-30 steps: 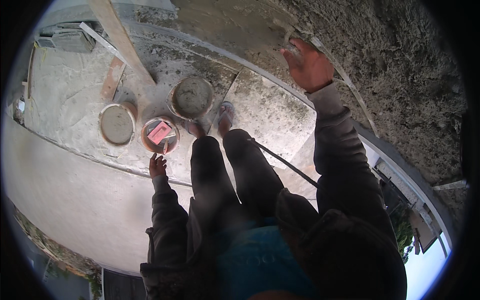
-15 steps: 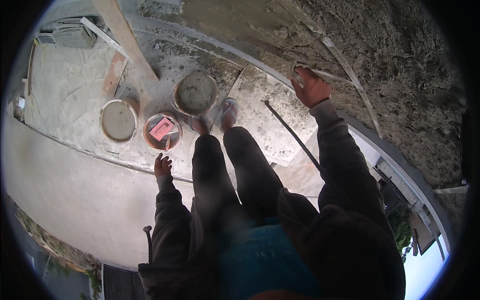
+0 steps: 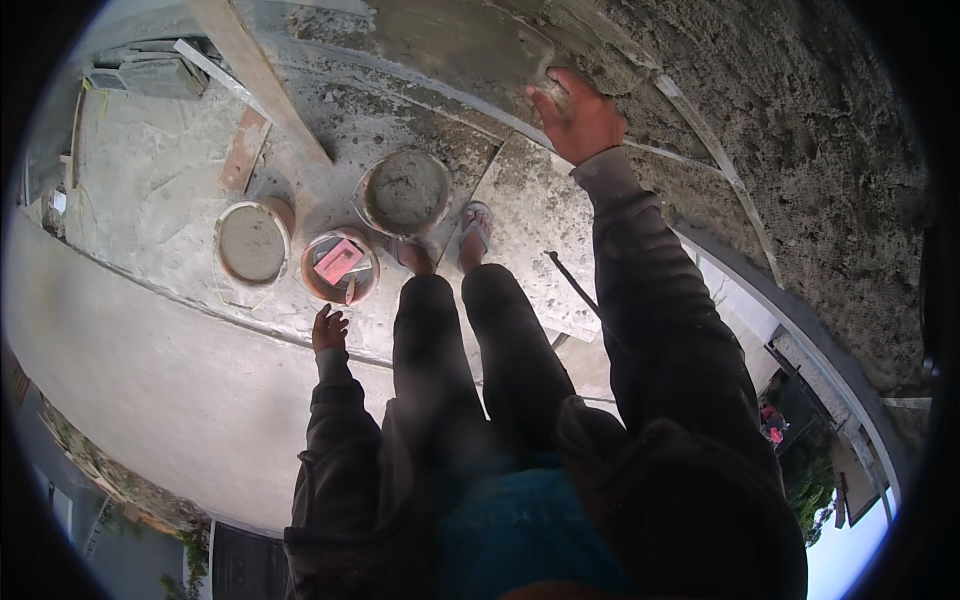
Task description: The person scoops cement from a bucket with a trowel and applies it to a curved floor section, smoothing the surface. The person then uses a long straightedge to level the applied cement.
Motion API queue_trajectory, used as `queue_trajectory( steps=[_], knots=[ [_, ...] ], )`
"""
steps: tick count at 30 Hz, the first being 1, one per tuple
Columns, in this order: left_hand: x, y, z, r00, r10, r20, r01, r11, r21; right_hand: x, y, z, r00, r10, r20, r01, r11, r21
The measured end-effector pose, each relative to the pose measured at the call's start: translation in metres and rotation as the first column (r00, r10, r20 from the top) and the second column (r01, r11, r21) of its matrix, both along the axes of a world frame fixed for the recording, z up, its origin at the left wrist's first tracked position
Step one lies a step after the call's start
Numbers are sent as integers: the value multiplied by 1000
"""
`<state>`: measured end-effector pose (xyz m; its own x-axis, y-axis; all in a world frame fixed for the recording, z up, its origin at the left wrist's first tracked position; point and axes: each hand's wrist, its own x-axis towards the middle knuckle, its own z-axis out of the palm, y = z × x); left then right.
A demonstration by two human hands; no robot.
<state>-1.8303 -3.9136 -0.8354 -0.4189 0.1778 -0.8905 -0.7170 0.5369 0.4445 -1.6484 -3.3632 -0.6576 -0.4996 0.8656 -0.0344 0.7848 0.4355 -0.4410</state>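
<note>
My right hand (image 3: pixel 582 118) is raised against the rough mortar-covered wall (image 3: pixel 810 120). Its fingers are curled round a pale grey, rounded lump (image 3: pixel 557 97), whose kind I cannot make out because the palm and fingers cover most of it. My left hand (image 3: pixel 330 329) hangs free with loosely bent fingers and nothing in it. Just beyond it stands a bucket (image 3: pixel 307 277) holding a pink plastering float (image 3: pixel 339 260) and other hand tools, partly hidden.
A bucket of grey mortar (image 3: pixel 405 190) stands by my feet. Further left is a bucket of greyish liquid (image 3: pixel 252 243). A wooden plank (image 3: pixel 265 85) slants down to the floor near a stack of grey slabs (image 3: pixel 160 77). A thin dark rod (image 3: pixel 575 280) shows beside my right arm.
My right hand has moved up and left along the wall, the pale lump still in its fingers. My left hand stays low, nearly where it was. The view has shifted slightly.
</note>
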Motion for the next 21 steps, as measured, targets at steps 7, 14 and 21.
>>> queue_trajectory(
  steps=[7, 14, 21],
  knots=[
    [6, 30, 1, 995, -75, -72, 74, 997, -24, 26, 5, 33, 984, -4, -177, -2, 999, -34],
    [24, 16, -6, 1000, -4, -16, 3, 1000, -31, 88, -7, 54, 985, 24, -174, -15, 999, 49],
    [38, 7, -6, 996, 85, 33, -84, 996, -37, 138, 4, 25, 850, 53, 524, -82, 996, 33]
  ],
)
